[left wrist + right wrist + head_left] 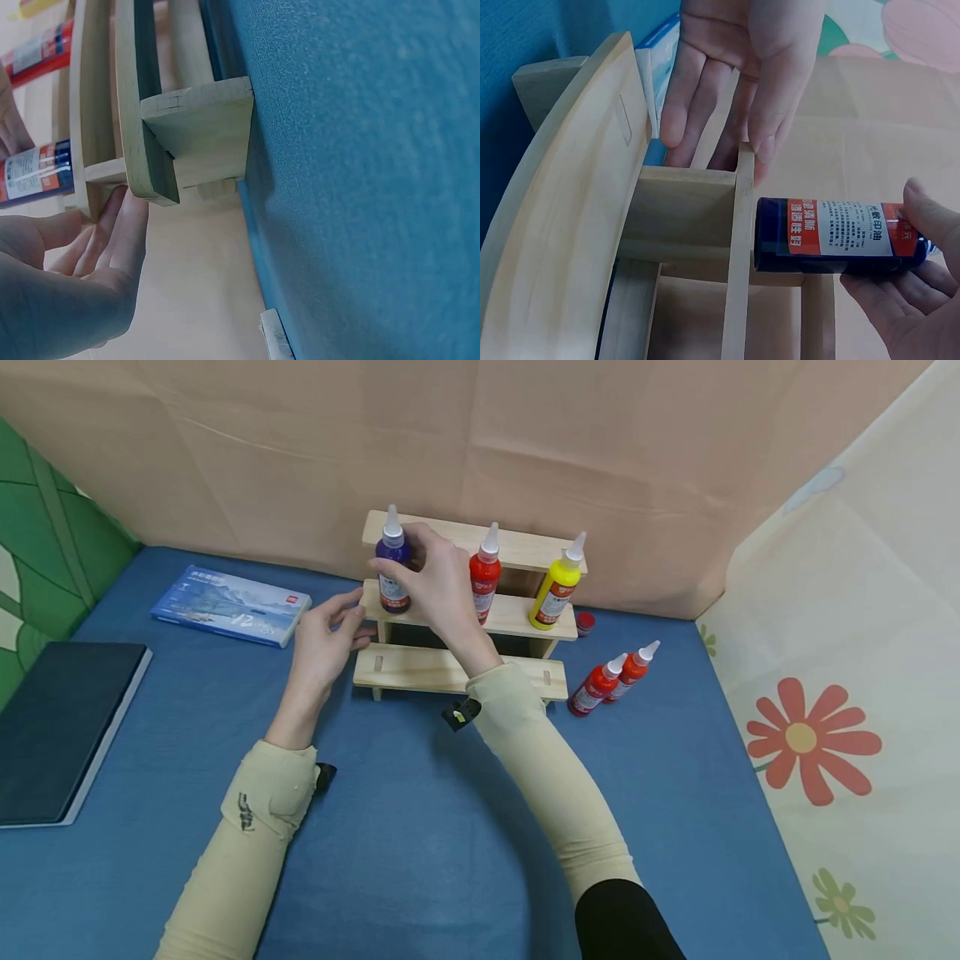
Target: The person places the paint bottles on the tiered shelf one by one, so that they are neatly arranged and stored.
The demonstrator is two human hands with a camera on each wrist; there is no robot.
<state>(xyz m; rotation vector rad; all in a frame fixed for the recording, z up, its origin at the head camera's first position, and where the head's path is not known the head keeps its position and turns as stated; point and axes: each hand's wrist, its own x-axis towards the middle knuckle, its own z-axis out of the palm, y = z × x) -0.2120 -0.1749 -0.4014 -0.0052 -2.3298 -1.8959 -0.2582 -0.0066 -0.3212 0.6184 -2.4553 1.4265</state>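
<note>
A three-step wooden rack stands near the back of the blue cloth. My right hand grips a dark blue bottle with a white pointed nozzle, upright at the left end of the middle step. In the right wrist view the base of the bottle is at the step's surface; whether it bears weight there I cannot tell. With thumb above and fingers below, my left hand pinches the left end of that step. Farther right on it stand a red bottle and a yellow bottle.
Two more red bottles stand close together on the cloth right of the rack, near a small dark red cap. To the left lie a flat blue box and a dark notebook. A tan sheet hangs behind.
</note>
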